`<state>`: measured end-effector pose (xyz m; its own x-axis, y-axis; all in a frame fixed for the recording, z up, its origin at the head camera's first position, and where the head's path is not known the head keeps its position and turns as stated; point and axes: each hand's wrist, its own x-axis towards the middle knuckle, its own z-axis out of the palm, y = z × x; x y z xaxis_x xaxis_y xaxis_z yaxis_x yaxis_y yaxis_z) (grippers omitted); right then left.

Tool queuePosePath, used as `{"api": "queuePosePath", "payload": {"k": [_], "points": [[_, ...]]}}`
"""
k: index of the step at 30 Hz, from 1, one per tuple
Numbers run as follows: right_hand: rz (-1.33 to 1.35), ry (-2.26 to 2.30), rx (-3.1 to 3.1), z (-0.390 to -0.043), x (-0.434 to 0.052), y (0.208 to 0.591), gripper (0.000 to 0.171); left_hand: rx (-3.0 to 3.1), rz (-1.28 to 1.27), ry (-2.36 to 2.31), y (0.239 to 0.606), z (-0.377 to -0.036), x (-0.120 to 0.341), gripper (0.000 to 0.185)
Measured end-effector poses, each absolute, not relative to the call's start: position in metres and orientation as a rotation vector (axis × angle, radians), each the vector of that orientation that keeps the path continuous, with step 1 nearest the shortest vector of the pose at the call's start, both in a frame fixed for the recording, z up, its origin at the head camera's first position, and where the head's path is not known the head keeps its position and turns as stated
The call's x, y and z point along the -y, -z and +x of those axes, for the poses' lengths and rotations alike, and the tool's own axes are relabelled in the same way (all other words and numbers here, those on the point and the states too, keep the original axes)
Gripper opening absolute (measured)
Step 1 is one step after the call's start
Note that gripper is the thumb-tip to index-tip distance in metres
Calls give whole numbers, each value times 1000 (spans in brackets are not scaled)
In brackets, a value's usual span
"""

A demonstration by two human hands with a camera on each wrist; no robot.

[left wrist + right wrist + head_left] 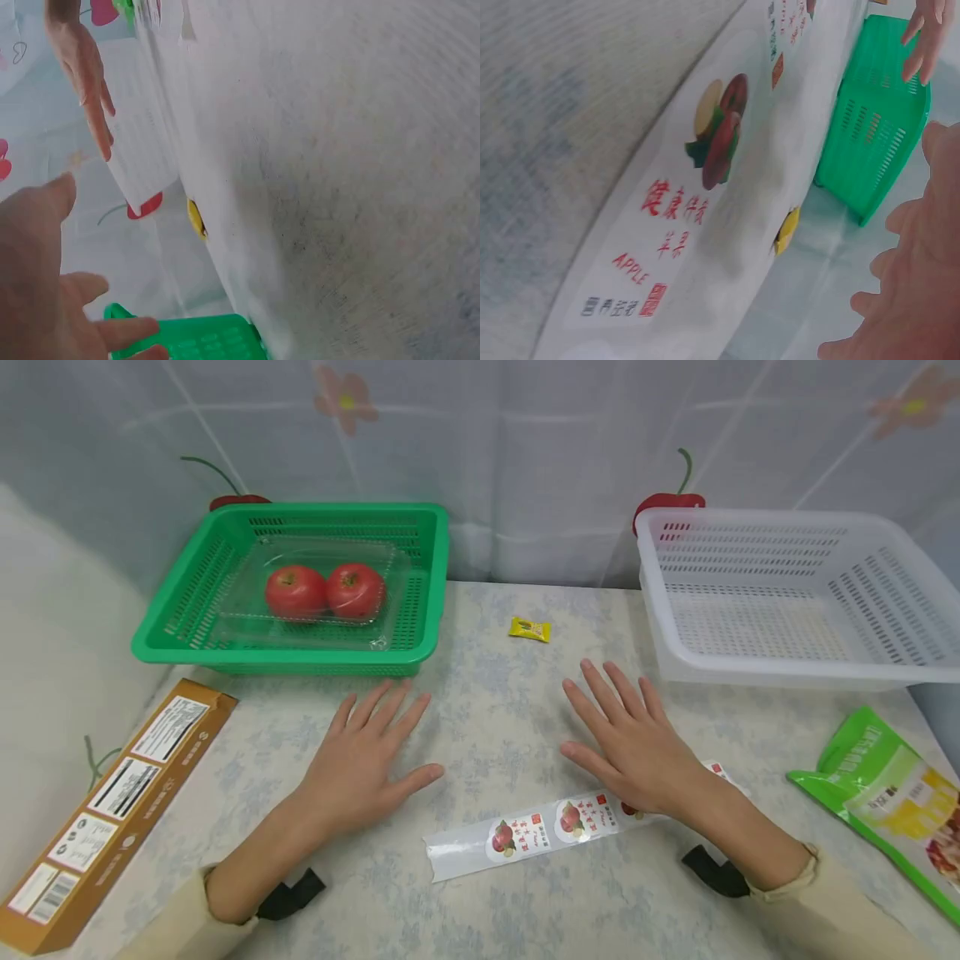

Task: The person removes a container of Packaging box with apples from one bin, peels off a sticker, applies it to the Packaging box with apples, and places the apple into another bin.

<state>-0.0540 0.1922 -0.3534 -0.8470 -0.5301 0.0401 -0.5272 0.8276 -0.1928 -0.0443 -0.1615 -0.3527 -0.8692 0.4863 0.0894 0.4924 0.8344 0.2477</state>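
Head view shows the long strip of white backing paper with round red apple stickers (551,832) lying slantwise on the table in the lower middle of the frame, its right end tucked under the heel of the right hand (637,747). That hand lies palm down with its fingers straight and spread, grasping nothing, only resting on the strip and the pale flower-patterned tablecloth (487,693). To the left of it, apart from the strip, the left hand (367,760) lies flat on the cloth in the same way, fingers straight and slightly fanned, thumb out to the side, holding nothing. Right wrist view shows the strip close up, with an apple picture, red characters and the word APPLE printed on it. Above the hands, near the middle of the frame, a small yellow wrapped sweet (529,629) lies alone on the cloth. At upper left stands a green plastic slotted basket (187,610) holding a clear plastic clamshell box (247,585) with two red tomatoes (325,591) inside. At upper right stands a white plastic slotted basket (750,664). A long brown cardboard box with printed labels (112,810) lies along the lower left edge, and a green and yellow foil snack bag (892,793) lies at the lower right.
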Motion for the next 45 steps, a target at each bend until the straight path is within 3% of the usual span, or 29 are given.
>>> {"api": "queuePosePath", "payload": {"k": [5,16,26,34,45], "points": [[-876,334,-2986,-56,-186,350,73,2927,-514,904,351,-50,168,77],[-932,387,-3033,-64,-170,341,71,2322,229,2132,338,-79,183,83],[-989,883,-2929,-75,-139,323,67,1956,419,2181,337,-86,173,49],[-894,1456,-2657,-94,-84,299,56,1845,557,2322,327,-90,175,67],[-376,1690,-2230,-142,5,268,74,1735,582,2420,321,-90,178,73]]}}
